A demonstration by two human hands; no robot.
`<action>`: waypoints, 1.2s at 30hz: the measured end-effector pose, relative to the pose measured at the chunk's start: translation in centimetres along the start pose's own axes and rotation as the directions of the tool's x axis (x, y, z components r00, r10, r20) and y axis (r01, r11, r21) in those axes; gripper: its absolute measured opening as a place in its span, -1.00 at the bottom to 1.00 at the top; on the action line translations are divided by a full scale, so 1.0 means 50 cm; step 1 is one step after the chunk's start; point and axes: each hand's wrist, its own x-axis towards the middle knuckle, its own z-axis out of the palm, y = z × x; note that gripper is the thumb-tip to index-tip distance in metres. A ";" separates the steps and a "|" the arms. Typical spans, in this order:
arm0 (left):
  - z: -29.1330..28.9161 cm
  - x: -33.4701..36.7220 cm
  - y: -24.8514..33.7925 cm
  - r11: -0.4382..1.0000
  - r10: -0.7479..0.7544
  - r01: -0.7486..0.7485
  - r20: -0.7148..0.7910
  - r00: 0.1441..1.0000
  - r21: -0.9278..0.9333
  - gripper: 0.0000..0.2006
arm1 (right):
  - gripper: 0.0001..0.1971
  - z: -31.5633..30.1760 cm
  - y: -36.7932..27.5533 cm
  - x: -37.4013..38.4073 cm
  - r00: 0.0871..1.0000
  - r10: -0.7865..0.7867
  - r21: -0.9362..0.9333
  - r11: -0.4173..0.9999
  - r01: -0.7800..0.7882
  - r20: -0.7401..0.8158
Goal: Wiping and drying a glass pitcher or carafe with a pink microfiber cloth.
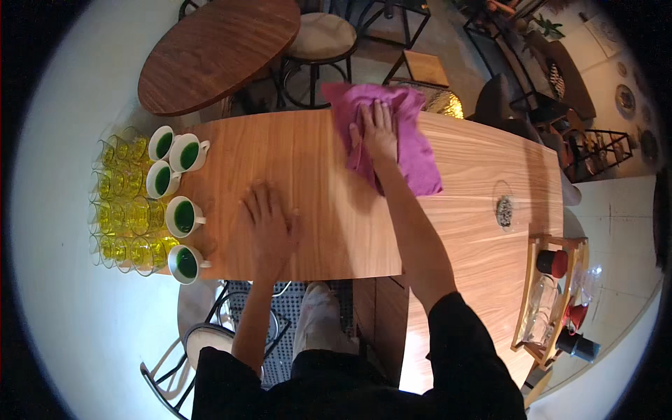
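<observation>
Looks like a cafe: cups (pixel 183 217) and glasses (pixel 122 203) racked at the surface's (pixel 308 175) left edge, stools (pixel 322 38), round table (pixel 217 49).

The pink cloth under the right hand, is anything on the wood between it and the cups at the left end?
Only the left hand, flat on the table, lies between the pink cloth under the right hand and the white cups.
</observation>
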 end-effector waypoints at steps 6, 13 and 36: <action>-0.044 -0.019 -0.036 0.994 -0.104 0.103 -0.030 0.994 -0.046 -0.26 | -0.30 -0.098 -0.263 -0.198 0.961 -0.090 0.005 0.996 0.092 0.263; -0.111 -0.011 -0.005 0.741 -0.207 0.107 -0.074 0.976 -0.663 -0.36 | -0.41 -0.125 -0.369 -0.298 0.795 -0.169 0.154 0.983 0.097 0.582; -0.044 -0.241 0.023 0.824 0.071 -0.250 -0.345 0.936 -0.509 -0.37 | -0.59 0.065 -0.439 -0.358 0.962 -0.099 0.384 0.923 -0.006 0.254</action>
